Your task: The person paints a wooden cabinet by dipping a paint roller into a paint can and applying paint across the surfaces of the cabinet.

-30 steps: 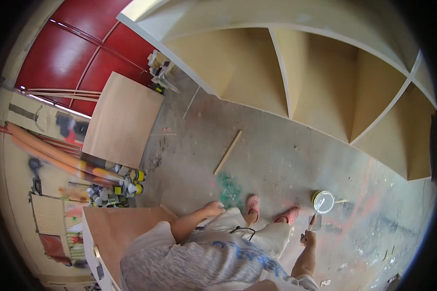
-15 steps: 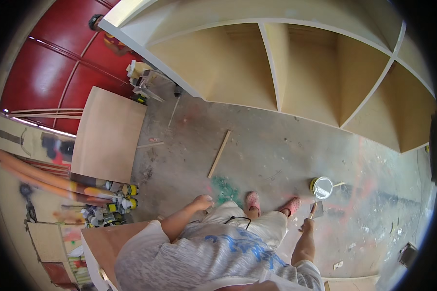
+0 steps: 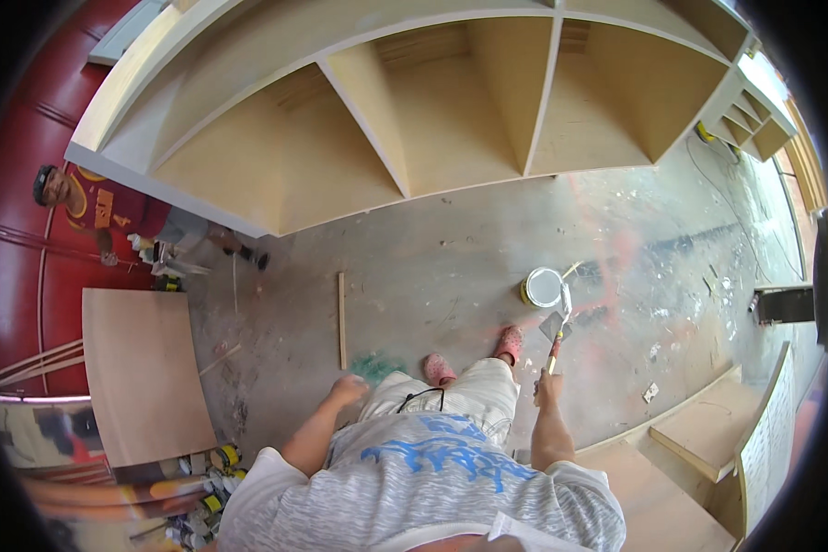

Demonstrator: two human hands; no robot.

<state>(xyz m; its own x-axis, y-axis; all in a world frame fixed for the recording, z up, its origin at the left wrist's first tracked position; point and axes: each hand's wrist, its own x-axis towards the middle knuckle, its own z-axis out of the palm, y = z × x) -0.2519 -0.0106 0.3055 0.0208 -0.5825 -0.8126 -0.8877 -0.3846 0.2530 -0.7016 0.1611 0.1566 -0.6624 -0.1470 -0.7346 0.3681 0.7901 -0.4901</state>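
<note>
The floor [image 3: 469,253] is bearing a bucket [image 3: 543,288], a wooden strip [image 3: 342,322] left of it and a cabinet [image 3: 432,115] beyond it.

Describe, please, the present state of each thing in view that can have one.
Hand tool: held, its head white
Right hand: closed around the hand tool
Left hand: fingers curled, nothing visible in it
Bucket: upright on the floor; open or lidded unclear
Wooden strip: lying on the floor
Shelf unit: open-fronted
Pink clogs: worn

Our right hand [image 3: 549,388] hides part of the paintbrush handle [image 3: 556,350]. We see the shelving unit [image 3: 370,109] cut off above.
</note>
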